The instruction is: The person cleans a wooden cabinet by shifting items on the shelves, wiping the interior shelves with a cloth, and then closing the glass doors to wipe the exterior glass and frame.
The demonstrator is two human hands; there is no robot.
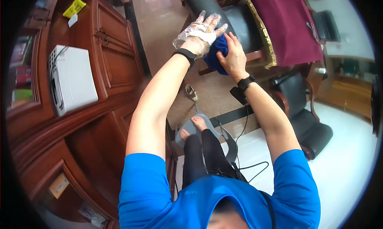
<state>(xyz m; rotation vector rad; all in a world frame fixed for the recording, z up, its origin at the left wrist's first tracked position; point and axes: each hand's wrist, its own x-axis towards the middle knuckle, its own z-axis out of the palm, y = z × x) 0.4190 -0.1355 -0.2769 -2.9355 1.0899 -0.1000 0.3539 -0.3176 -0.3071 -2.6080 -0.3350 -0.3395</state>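
My left hand (201, 31) is in a clear plastic glove, with a white band or patch across it. Its fingers are spread and hold nothing that I can see. Just right of it, my right hand (234, 57) is bare and has a crumpled blue cloth (217, 53) between its thumb and fingers. The cloth hangs below and between the two hands, partly hidden by them. Black bands circle both wrists, and a small dark box (238, 95) hangs at the right one.
My bare feet (191, 127) stand on a grey plastic stool or chair (207, 121). A shoe (191, 92) lies on the floor. Wooden cabinets (119, 65) with a white printer (74, 79) line the left. Black chairs (297, 105) and a maroon-covered table (285, 25) stand right. A cable (239, 137) dangles nearby.
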